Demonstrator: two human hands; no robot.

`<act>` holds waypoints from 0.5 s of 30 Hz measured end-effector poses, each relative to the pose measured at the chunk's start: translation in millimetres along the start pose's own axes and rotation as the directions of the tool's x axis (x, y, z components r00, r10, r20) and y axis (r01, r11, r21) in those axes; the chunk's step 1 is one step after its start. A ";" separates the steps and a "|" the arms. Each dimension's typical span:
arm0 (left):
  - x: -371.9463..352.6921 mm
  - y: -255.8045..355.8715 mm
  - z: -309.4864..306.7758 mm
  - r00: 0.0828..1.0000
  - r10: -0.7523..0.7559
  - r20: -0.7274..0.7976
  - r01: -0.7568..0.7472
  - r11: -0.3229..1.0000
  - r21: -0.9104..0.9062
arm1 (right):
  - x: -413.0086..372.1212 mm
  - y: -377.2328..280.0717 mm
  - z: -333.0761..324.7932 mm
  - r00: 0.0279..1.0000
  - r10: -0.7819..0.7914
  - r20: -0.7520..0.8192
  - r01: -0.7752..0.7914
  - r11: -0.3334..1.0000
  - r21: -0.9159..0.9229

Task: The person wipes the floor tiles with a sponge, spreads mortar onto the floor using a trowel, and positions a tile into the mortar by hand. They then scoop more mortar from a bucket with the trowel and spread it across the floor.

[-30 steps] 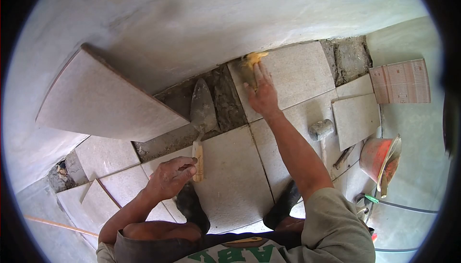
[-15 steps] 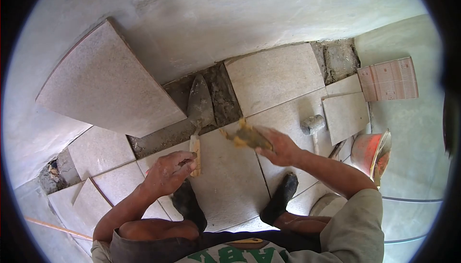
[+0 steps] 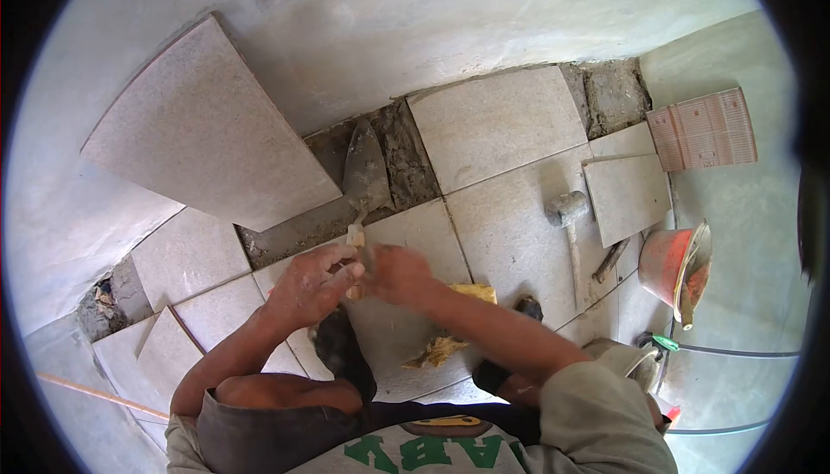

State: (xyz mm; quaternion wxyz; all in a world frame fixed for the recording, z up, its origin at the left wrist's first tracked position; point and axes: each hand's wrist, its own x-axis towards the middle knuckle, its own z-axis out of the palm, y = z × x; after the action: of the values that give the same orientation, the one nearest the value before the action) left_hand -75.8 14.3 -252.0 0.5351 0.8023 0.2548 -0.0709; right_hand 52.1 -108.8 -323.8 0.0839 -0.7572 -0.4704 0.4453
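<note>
My left hand [image 3: 313, 285] was curled, with my blurred right hand [image 3: 393, 273] close beside it near the wooden handle [image 3: 355, 235] of the trowel [image 3: 367, 173]; whether fingers pinched something, I cannot tell. The pointed metal blade lay toward twelve o'clock, the ragged yellow piece [image 3: 435, 351], cloth or foam, toward five.

Tiled flr [image 3: 519, 232] w/ trowel [image 3: 367, 182], mallet [image 3: 565, 208], yel. sponge [image 3: 437, 351].

Green upside-down letters [image 3: 424, 452] "ABY", on shirt [image 3: 385, 433] front
</note>
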 end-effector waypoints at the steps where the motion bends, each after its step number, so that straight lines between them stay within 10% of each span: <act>1: -0.9 1.2 -0.3 1.000 -0.001 -0.001 0.001 1.000 0.006 | 7.1 -9.4 9.7 1.000 -0.004 -0.003 0.004 1.000 0.003; 3: -1.7 3.4 -1.7 0.995 0.025 -0.094 -0.026 1.000 -0.012 | 17.7 -21.0 24.0 0.977 -0.040 -0.210 0.063 0.992 0.105; 13: -3.6 10.5 -4.9 0.996 -0.034 -0.082 0.028 0.997 -0.070 | 29.3 -16.2 48.3 0.966 0.070 -0.250 0.037 0.916 0.399; 15: -5.6 4.5 -4.5 0.995 -0.025 -0.099 0.017 0.996 -0.083 | 18.2 -6.5 51.6 0.916 0.288 -0.278 -0.090 0.824 0.559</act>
State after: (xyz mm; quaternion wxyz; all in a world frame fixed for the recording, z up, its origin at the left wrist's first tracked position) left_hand -79.2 15.2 -244.3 0.5534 0.7794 0.2925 -0.0259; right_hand 12.0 -106.0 -361.5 0.3288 -0.8137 -0.2262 0.4227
